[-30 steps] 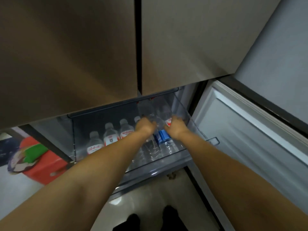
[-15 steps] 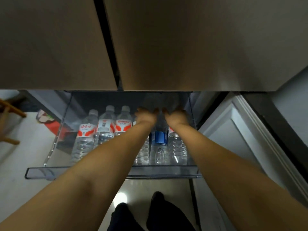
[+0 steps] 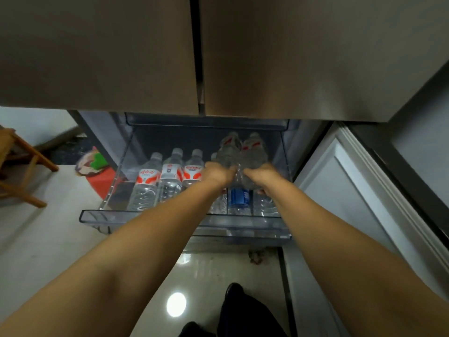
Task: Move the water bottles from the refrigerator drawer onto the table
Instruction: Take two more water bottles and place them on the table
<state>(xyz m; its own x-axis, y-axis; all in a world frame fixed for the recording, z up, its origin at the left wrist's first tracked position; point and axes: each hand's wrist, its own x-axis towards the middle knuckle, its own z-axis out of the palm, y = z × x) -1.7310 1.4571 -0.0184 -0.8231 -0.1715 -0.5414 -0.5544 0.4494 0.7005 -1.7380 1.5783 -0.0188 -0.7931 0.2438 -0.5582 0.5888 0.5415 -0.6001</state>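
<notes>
I see both hands now lifted out of the drawer [image 3: 184, 221]: my left hand [image 3: 218, 175] and right hand [image 3: 261, 175] each grip a blurred water bottle [image 3: 228, 152], raised above the bottles that were under them half a second ago.

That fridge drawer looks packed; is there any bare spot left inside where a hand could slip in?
Yes: the drawer has a bare strip along its left wall, beside the leftmost bottle. From there rightward the bottles lie side by side. The right end is tightest, where the left hand and right hand each grip a bottle.
</notes>
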